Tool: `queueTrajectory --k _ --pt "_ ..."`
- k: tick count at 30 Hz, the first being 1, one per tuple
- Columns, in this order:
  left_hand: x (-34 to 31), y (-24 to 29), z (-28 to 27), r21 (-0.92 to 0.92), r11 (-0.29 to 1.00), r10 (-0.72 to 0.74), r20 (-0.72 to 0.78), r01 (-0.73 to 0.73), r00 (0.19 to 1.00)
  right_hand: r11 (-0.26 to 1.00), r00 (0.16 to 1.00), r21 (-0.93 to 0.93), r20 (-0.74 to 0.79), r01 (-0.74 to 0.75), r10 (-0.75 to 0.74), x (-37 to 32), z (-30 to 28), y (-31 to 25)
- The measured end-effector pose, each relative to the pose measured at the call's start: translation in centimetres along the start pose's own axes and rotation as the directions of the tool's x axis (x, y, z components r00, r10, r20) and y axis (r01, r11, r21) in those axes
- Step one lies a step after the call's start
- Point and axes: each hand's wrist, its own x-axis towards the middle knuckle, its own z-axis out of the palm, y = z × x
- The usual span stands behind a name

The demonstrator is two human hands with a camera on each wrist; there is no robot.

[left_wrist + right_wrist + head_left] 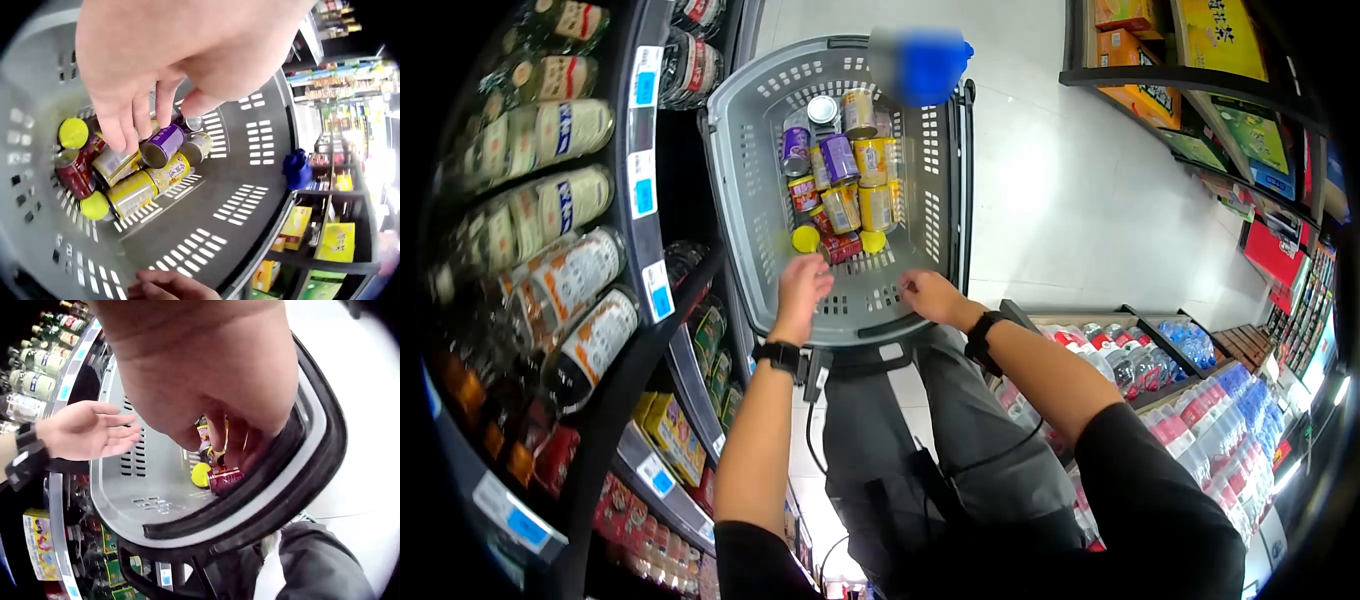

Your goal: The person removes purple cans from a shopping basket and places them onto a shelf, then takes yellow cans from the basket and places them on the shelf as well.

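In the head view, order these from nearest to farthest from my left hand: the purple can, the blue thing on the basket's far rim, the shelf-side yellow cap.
1. Yellow cap, just beyond the left hand, at the near end of the basket.
2. Purple can, mid-basket among other cans.
3. Blue thing, far right corner of the rim.

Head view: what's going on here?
A person stands in a shop aisle over a grey shopping basket that holds a pile of drink cans. The left-hand grip hovers above the cans with relaxed fingers and holds nothing. The right-hand grip is at the basket's near rim, fingers curled over it. Shelves of bottles stand on the person's left.
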Motion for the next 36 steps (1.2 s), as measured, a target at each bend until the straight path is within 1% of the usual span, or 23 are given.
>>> queueTrajectory --k 2,3,4,6,8,9,10,12,15,16,18,22,23,25,26,28,29,30,32,33,34,35,36 --pt "4.3 1.3 0.5 0.051 0.998 0.034 -0.019 -0.033 0.999 0.981 0.996 0.179 -0.022 -0.080 0.086 1.2 0.1 0.5" --pt "6.7 1.8 0.7 0.093 0.993 0.074 -0.041 -0.070 0.996 0.956 0.993 0.281 -0.054 -0.084 0.103 2.0 1.0 1.5" --pt "9.4 2.1 0.4 0.113 0.992 0.060 -0.013 -0.058 0.998 0.942 0.991 0.327 -0.076 -0.077 0.108 2.4 1.2 1.6" --pt "13.9 2.2 0.5 0.061 0.997 0.047 -0.060 -0.043 0.997 0.894 0.982 0.423 -0.046 -0.148 0.184 3.0 1.5 1.4" --pt "18.2 2.6 0.7 -0.073 0.997 -0.030 -0.128 0.021 0.991 0.884 0.980 0.447 -0.071 -0.136 0.186 3.2 1.2 0.3" --pt "21.7 1.6 -0.1 -0.249 0.968 -0.064 -0.128 0.031 0.990 0.916 0.979 0.401 -0.182 -0.007 0.087 3.3 2.0 0.8" --pt "23.6 2.0 0.1 -0.408 0.909 -0.139 -0.112 0.082 0.984 0.915 0.982 0.403 -0.164 -0.024 0.098 3.2 2.0 0.4" --pt "26.7 2.3 1.1 -0.513 0.856 -0.166 -0.150 0.067 0.975 0.936 0.980 0.352 -0.195 0.024 0.048 2.9 2.3 0.2" --pt "31.7 2.2 0.9 -0.587 0.808 -0.177 -0.168 0.046 0.970 0.953 0.983 0.303 -0.171 -0.012 0.067 2.3 3.1 -0.2" --pt "32.6 2.3 0.6 -0.535 0.843 -0.181 -0.188 0.054 0.965 0.950 0.982 0.313 -0.172 -0.022 0.080 2.3 3.1 -0.3" --pt "33.4 2.5 0.7 -0.462 0.882 -0.238 -0.256 0.097 0.937 0.981 0.979 0.184 -0.201 0.058 -0.020 2.2 3.2 -0.4" --pt "29.6 3.7 2.2 -0.474 0.881 -0.184 -0.307 0.018 0.934 0.970 0.981 0.240 -0.196 0.046 0.002 2.9 4.3 -0.2" --pt "27.7 3.7 2.7 -0.473 0.881 -0.160 -0.326 -0.014 0.932 0.889 0.981 0.459 -0.168 -0.012 0.100 3.2 4.3 -0.6" --pt "22.8 3.5 3.5 -0.462 0.883 -0.077 -0.318 -0.084 0.945 0.605 0.974 0.791 -0.055 -0.091 0.219 3.7 4.1 -1.5" --pt "19.9 3.1 4.0 -0.461 0.879 -0.020 -0.289 -0.120 0.957 0.603 0.975 0.794 -0.064 -0.079 0.212 4.4 4.5 -1.6" --pt "13.9 2.6 4.7 -0.368 0.915 0.100 -0.192 -0.166 0.976 0.291 0.948 0.950 -0.190 0.112 0.256 5.8 5.3 -2.1" --pt "11.4 2.0 5.0 -0.304 0.937 0.136 -0.140 -0.173 0.981 0.246 0.950 0.969 -0.073 -0.004 0.303 5.5 3.1 -3.5" --pt "9.0 1.4 5.3 -0.237 0.954 0.167 -0.087 -0.183 0.982 0.240 0.952 0.971 -0.077 0.004 0.296 5.9 2.6 -4.1" --pt "4.8 0.3 6.3 -0.028 0.977 0.210 -0.060 -0.212 0.976 0.067 0.912 0.992 -0.127 0.110 0.390 6.5 2.3 -5.2" --pt "3.4 -1.3 6.1 0.032 0.966 0.255 0.005 -0.255 0.967 -0.029 0.927 0.985 -0.148 0.168 0.344 6.1 1.0 -6.3" --pt "2.1 -2.0 6.3 0.087 0.950 0.295 0.073 -0.300 0.953 -0.033 0.928 0.985 -0.149 0.170 0.342 6.0 1.1 -6.1" --pt "0.9 -2.4 6.2 0.109 0.955 0.256 0.161 -0.275 0.953 -0.025 0.910 0.983 -0.161 0.184 0.381 5.8 1.4 -5.6" --pt "0.9 -2.9 5.7 0.128 0.963 0.214 0.182 -0.239 0.960 -0.016 0.890 0.981 -0.171 0.196 0.423 5.5 1.6 -5.2"
